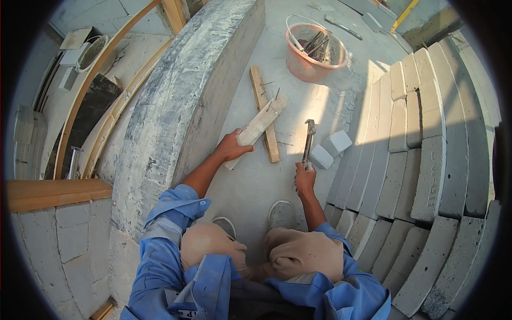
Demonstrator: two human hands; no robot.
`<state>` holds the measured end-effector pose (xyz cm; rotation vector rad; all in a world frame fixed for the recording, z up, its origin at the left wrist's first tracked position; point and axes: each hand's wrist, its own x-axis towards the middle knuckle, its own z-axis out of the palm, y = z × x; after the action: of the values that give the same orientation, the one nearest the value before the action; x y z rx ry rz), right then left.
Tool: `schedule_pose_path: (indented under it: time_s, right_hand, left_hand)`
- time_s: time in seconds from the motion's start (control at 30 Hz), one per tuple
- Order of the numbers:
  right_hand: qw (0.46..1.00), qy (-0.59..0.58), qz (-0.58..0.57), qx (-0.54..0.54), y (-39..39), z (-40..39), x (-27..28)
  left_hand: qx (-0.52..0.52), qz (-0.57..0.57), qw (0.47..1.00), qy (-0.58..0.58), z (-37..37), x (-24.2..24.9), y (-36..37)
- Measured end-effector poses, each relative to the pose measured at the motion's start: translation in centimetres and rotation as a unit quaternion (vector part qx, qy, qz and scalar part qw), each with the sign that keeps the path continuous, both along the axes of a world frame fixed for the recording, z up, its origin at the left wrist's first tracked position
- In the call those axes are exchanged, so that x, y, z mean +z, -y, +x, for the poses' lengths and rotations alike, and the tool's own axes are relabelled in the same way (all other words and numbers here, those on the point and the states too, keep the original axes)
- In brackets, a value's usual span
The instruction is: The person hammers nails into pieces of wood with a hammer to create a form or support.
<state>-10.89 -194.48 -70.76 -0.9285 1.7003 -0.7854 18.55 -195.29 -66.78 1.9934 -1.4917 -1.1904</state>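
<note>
My left hand (233,146) is closed around the near end of a pale, cement-smeared wooden board (260,122). A nail (277,94) sticks up out of the board's far end. Beneath it, crossing at an angle, lies a narrower wooden strip (272,144) on the concrete floor, with another nail near its upper part. In my right hand (304,178) is a hammer (309,140), gripped by the handle, its metal head pointing away from me and apart from the board. Two small pale block pieces (337,143) lie just right of the hammer.
A pinkish bucket (314,69) holding metal bars and debris stands ahead, with a metal bar (343,26) behind it. Stacked grey blocks (426,176) line the right side. A curved concrete wall (176,101) rises on the left, with curved wooden framing (101,69) beyond.
</note>
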Motion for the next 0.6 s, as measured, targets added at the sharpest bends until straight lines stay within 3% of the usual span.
schedule_pose_path:
  time_s: [0.03, 0.13, 0.23, 0.37, 0.6]
  right_hand:
    - [0.997, 0.069, 0.024, -0.018, -0.4, 0.8, 2.5]
    - [0.993, 0.114, -0.030, 0.008, 0.4, 2.1, 6.3]
    - [0.985, 0.141, -0.080, 0.054, 1.7, 1.9, 9.7]
    - [0.970, 0.104, -0.139, 0.172, 4.0, 0.7, 14.4]
    - [0.967, 0.053, -0.198, 0.151, 6.1, 2.6, 24.0]
  left_hand:
    - [-0.003, -0.024, 1.000, -0.007, 0.0, 0.3, -0.1]
    - [0.001, 0.013, 0.998, -0.054, -0.5, 2.1, 1.1]
    - [-0.008, 0.004, 1.000, -0.018, -0.9, 0.9, 2.1]
    - [-0.022, 0.007, 0.999, 0.031, -1.0, 0.0, 1.9]
    - [-0.006, 0.012, 0.999, 0.033, -1.6, -0.5, 1.7]
